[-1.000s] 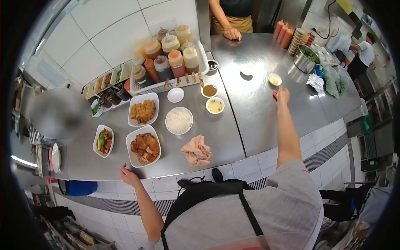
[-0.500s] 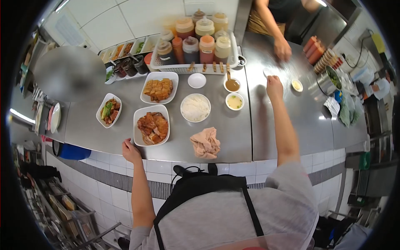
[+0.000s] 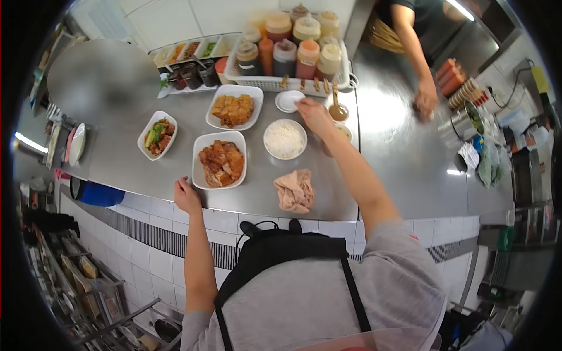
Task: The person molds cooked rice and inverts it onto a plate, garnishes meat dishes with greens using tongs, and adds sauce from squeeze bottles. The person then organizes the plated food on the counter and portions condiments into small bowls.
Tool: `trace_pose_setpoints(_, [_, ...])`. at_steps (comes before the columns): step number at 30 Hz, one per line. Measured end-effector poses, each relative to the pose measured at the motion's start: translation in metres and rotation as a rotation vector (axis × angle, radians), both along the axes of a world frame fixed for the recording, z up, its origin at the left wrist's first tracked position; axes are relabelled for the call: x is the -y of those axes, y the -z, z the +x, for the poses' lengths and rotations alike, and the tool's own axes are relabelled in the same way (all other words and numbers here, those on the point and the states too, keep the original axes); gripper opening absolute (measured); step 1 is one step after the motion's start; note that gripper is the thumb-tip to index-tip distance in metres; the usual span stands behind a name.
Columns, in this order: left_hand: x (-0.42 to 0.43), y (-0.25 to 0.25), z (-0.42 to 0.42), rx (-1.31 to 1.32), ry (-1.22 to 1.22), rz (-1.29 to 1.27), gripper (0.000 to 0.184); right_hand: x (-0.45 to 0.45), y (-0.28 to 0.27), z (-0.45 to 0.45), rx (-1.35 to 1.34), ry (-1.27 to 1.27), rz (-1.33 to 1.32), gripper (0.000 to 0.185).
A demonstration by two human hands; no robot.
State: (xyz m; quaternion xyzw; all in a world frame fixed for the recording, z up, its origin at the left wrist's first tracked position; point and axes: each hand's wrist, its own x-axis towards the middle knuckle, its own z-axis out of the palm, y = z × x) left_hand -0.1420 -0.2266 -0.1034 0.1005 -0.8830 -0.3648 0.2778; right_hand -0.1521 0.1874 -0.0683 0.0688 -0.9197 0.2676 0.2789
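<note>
Beyond the bowl (image 3: 287,158) of rice (image 3: 285,139), white saucer (image 3: 288,102) in right grip (image 3: 317,118) (left grip (image 3: 187,197) unclear)

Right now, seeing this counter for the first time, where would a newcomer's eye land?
Probably on the white plastic basket of colourful squeeze bottles, at the back of the steel counter. Next would come the browned meat in two squarish white dishes, left of the round white bowl of rice. Behind that bowl, the bare right hand at the small round white dishes may draw a look too.
</note>
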Motion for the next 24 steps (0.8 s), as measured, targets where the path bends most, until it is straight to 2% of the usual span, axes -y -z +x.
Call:
trace_pose_setpoints(3, [0.002, 0.001, -0.001, 0.085, -0.007, 0.008, 0.033, 0.011, -0.016, 0.030, -0.135, 0.101, -0.019, 0.027])
trace_pose_setpoints(5, [0.004, 0.005, -0.002, 0.078, -0.010, -0.008, 0.033, 0.037, -0.040, 0.081, -0.014, 0.189, -0.091, 0.030])
trace_pose_setpoints(7, [0.002, 0.001, 0.000, 0.052, 0.004, -0.018, 0.033, 0.070, -0.043, 0.138, 0.108, -0.105, -0.157, 0.034])
trace_pose_setpoints(9, [0.003, 0.002, 0.001, 0.027, 0.018, -0.036, 0.033, 0.118, -0.023, 0.162, 0.064, -0.106, 0.095, 0.035])
trace_pose_setpoints(13, [0.004, 0.003, 0.000, 0.002, 0.066, -0.042, 0.034, 0.132, -0.011, 0.186, 0.035, 0.045, 0.156, 0.031])
trace_pose_setpoints(15, [0.004, 0.002, -0.001, -0.013, 0.094, -0.062, 0.034, 0.099, 0.000, 0.211, 0.054, -0.002, 0.245, 0.025])
trace_pose_setpoints(17, [0.002, 0.002, 0.000, 0.001, 0.093, -0.050, 0.034, 0.044, 0.021, 0.250, 0.191, 0.351, 0.020, 0.020])
trace_pose_setpoints(18, [-0.001, -0.001, 0.002, 0.028, 0.074, -0.065, 0.035, -0.009, 0.021, 0.267, 0.392, 0.462, 0.100, 0.014])
trace_pose_setpoints(19, [0.000, 0.001, 0.005, 0.040, 0.075, -0.074, 0.035, -0.043, -0.005, 0.285, 0.180, 0.545, 0.121, 0.010])
trace_pose_setpoints(20, [0.003, 0.003, 0.004, 0.052, 0.066, -0.084, 0.037, -0.088, -0.022, 0.294, 0.594, 0.699, 0.086, 0.013])
trace_pose_setpoints(21, [0.001, 0.003, -0.001, 0.054, 0.062, -0.089, 0.038, -0.121, -0.005, 0.308, 0.084, 0.805, 0.390, 0.015])
trace_pose_setpoints(22, [-0.002, 0.002, -0.005, 0.049, 0.078, -0.089, 0.038, -0.179, 0.030, 0.317, 0.073, 0.967, 0.445, 0.016])
trace_pose_setpoints(24, [-0.001, 0.002, -0.001, 0.084, 0.066, -0.071, 0.041, -0.236, 0.022, 0.301, 0.401, 1.149, 0.446, 0.018])
